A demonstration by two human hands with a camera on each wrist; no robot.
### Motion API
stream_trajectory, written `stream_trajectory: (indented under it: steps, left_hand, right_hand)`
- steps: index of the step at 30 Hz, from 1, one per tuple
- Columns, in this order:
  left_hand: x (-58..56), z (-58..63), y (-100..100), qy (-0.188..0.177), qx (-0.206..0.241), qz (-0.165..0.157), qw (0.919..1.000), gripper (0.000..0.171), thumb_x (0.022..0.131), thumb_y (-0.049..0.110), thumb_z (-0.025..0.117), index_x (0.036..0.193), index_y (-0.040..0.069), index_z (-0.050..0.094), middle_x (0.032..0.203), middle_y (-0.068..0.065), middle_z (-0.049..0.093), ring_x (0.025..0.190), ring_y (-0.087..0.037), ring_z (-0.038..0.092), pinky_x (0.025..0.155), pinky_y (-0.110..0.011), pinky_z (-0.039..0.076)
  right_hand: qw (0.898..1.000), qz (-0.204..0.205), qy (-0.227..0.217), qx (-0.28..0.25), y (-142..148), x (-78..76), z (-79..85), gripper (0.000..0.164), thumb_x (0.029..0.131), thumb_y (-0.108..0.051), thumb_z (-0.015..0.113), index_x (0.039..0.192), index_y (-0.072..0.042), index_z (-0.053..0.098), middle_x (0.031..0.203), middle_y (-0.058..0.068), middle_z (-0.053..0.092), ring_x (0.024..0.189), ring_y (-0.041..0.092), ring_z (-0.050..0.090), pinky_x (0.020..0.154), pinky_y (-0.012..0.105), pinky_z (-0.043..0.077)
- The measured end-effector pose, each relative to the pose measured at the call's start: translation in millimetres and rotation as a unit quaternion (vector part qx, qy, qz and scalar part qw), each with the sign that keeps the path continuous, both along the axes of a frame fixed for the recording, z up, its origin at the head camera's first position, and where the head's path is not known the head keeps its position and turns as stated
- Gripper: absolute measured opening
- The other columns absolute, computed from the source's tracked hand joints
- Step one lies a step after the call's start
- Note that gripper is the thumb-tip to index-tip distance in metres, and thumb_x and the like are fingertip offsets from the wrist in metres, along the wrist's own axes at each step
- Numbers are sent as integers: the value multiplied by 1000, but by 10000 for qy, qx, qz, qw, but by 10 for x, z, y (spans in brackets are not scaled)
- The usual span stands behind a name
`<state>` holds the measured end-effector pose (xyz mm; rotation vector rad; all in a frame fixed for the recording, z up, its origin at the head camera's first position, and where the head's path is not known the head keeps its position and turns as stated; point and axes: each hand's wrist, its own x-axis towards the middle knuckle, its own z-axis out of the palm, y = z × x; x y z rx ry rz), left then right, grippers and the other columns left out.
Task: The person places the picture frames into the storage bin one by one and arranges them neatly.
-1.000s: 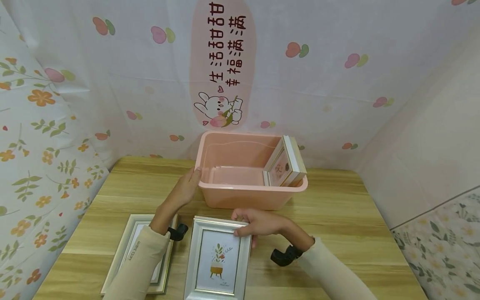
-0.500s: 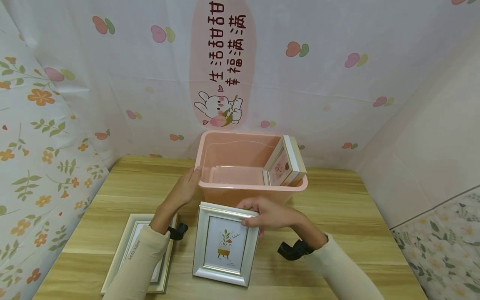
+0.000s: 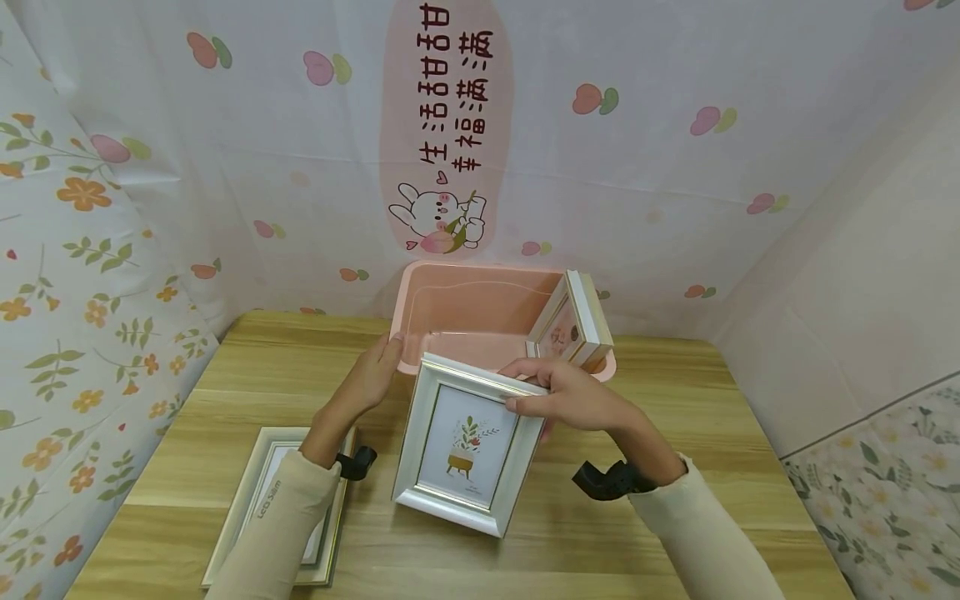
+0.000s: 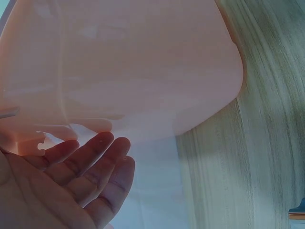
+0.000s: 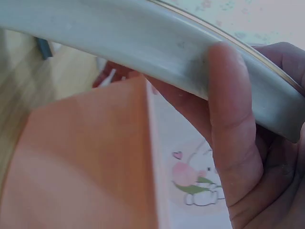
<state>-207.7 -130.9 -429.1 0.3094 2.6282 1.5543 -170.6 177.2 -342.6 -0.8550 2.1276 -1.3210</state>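
Picture frame (image 3: 467, 450) higher, in right hand (image 3: 576, 398)

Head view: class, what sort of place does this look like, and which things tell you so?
Probably an indoor tabletop workspace, perhaps a staged corner: a wood-grain table stands before a creased, printed backdrop, and on it are a pink bin and picture frames.

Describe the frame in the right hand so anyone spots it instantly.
Find the pink bin on the wooden table. At its near side, the right hand grips a pale picture frame by its upper right corner. Its print shows a potted plant; unlike the other frames, it is held.
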Motion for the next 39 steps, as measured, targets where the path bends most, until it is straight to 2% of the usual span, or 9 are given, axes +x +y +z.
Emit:
stream_trajectory:
  steps: [5, 10, 14, 17, 19, 22, 25, 31, 39]
  left_hand:
    - [-1, 0, 4, 10, -22, 30, 10000, 63, 108, 43, 18, 151, -2, 33, 148, -27, 42, 140, -41, 36, 112, -60, 31]
    - [-6, 5, 10, -1, -130, 103, 9999, 64, 108, 44, 19, 150, -3, 35, 150, -26, 41, 141, -42, 35, 115, -58, 29]
    - [-12, 6, 9, 14, -184, 103, 9998, 65, 108, 44, 18, 151, -3, 32, 152, -26, 38, 143, -42, 32, 116, -56, 27]
    - [-13, 1, 2, 4, -194, 91, 9998, 66, 108, 45, 18, 152, -3, 31, 153, -26, 37, 143, -42, 32, 116, -57, 27]
    - [-8, 1, -2, -9, -165, 93, 9998, 66, 108, 45, 18, 150, -3, 34, 148, -27, 42, 138, -43, 38, 114, -58, 31]
    - [-2, -6, -4, -26, -110, 121, 9999, 62, 108, 44, 19, 145, -1, 41, 137, -28, 53, 131, -43, 47, 109, -59, 37]
    - [-1, -13, 0, 0, -23, 90, 10000, 59, 109, 44, 21, 144, 2, 43, 134, -26, 55, 131, -43, 48, 108, -61, 37]
    - [11, 14, 10, 10, -50, 19, 10000, 65, 108, 49, 17, 155, 6, 30, 153, -23, 39, 143, -42, 33, 113, -61, 29]
    - [12, 27, 5, -251, -212, 46, 9994, 71, 106, 51, 15, 156, 0, 21, 158, -24, 29, 146, -41, 24, 118, -57, 23]
  right_hand:
    - [9996, -80, 212, -175, 47, -25, 169, 28, 98, -9, 61, 125, -1, 60, 97, 17, 74, 77, 24, 74, 48, 44, 57]
    - [9980, -356, 377, -363, 119, -49, 347, 34, 97, -5, 61, 129, 3, 58, 96, 20, 73, 72, 27, 74, 47, 45, 56]
    - [9948, -676, 423, -634, 200, -78, 457, 32, 97, -5, 60, 128, 4, 57, 97, 18, 73, 71, 30, 73, 47, 46, 56]
    - [9902, -1037, 348, -868, 255, -93, 515, 31, 98, -6, 60, 127, 3, 57, 91, 14, 74, 66, 30, 72, 48, 46, 56]
    - [9854, -1327, 299, -1023, 281, -100, 538, 30, 97, -7, 60, 126, 2, 58, 85, 10, 74, 62, 27, 72, 48, 43, 56]
    - [9748, -1656, 181, -1486, 305, -116, 560, 29, 97, -5, 58, 125, 3, 57, 79, 8, 73, 56, 21, 70, 45, 37, 55]
    - [9625, -1841, 83, -1992, 319, -143, 577, 30, 98, -3, 56, 127, 5, 55, 81, 8, 73, 56, 19, 70, 43, 32, 54]
    - [9362, -2413, 44, -2555, 332, -200, 616, 25, 99, -6, 56, 122, 5, 57, 82, 9, 74, 56, 18, 70, 42, 29, 54]
    - [8971, -3049, 6, -3198, 334, -257, 627, 26, 101, -12, 57, 121, 5, 56, 88, 9, 73, 66, 16, 72, 48, 24, 55]
